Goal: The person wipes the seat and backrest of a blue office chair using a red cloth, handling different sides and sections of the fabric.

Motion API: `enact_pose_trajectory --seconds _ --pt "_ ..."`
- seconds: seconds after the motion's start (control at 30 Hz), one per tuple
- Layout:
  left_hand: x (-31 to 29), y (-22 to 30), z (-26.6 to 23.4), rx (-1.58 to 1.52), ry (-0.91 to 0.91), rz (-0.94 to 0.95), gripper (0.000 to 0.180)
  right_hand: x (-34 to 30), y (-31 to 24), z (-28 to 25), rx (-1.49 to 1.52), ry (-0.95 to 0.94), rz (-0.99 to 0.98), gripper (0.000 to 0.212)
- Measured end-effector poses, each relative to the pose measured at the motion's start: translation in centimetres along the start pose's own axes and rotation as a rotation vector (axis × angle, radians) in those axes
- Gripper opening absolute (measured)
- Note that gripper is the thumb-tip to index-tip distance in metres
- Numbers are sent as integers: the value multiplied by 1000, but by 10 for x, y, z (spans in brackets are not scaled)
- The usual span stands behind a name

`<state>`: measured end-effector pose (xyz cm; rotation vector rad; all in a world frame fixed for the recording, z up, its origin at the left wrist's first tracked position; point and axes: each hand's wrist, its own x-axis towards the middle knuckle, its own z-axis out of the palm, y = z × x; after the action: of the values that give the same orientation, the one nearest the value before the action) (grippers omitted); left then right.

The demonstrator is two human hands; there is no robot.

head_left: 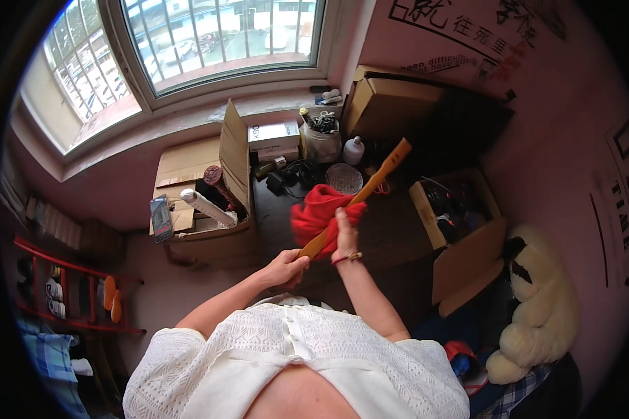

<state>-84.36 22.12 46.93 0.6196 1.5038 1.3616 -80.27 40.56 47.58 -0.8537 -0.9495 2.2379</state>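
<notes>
A long, flat, yellow-brown wooden stick [381, 174] slants up to the right in front of my chest, its far end marked with small dark spots. My left hand [286, 269] is closed around its near end. Farther up, my right hand [346, 236] presses a bunched red cloth [321, 209] around the stick's middle; the cloth is a little blurred. That cloth hides part of the stick, and my right fingers are partly covered by it. Both hands are above the front of a dark table [279, 216].
An open cardboard box [210, 241] with rolled items stands left on the table; a second open box [426, 209] is right. Behind are a white box [273, 135], a jar [323, 145], a white bottle [353, 150] and black cables [300, 174]. A cream plush toy [538, 314] lies at right.
</notes>
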Motion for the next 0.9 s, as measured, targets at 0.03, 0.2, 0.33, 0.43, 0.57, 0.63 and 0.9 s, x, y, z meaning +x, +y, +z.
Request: enact_pose_trajectory --seconds 0.03,0.2,0.33,0.43,0.57,0.63,0.9 --pt "5 4 3 28 27 -39 25 -11 7 1 -51 14 98 43" --pt "24 46 5 292 -37 -74 27 -35 20 -30 32 -179 -44 38" --pt "22 75 -19 444 198 219 25 -40 -3 -37 -568 -211 -569 37" --pt "30 116 -1 361 185 631 60 -49 -30 -37 -1038 -289 -937 47" --pt "29 139 67 -351 253 652 30 -71 -31 -20 -1140 -260 -1094 60" --pt "28 144 67 -403 153 634 38 -74 -26 -24 -1114 -203 -1109 61" --pt "17 182 61 -408 -132 703 39 -67 -27 -61 -1155 -262 -1019 68"
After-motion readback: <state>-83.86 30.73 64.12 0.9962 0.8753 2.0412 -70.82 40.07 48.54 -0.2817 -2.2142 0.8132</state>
